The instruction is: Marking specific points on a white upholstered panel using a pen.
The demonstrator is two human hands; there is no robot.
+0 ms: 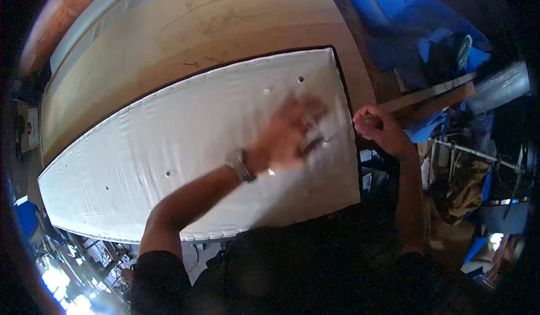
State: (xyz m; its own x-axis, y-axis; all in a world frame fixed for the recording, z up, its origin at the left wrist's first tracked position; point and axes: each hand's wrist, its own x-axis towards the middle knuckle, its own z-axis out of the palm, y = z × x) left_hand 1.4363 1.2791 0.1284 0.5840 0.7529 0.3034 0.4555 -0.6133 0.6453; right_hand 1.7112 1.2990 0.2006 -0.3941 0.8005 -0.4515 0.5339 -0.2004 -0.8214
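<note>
A long white fabric-covered panel (208,123) lies before me, wide at the right end and tapering to the left. Small wrinkles run across its cover, and a few small dark or shiny spots dot it. Over its right part is my left hand (284,135), blurred by motion, with thumb and fingers apart and nothing visible in them. A watch (241,164) sits on that wrist. Just beyond the panel's right edge, my right hand (379,128) has its fingers curled closed. Whatever they may hold is hidden.
Under and behind the panel is a large brown wooden board (247,22). Blue sheeting (394,5) hangs at the far right. Wooden strips (433,98) and a crumpled brown bag (469,188) lie to the right. Cluttered items fill the lower left.
</note>
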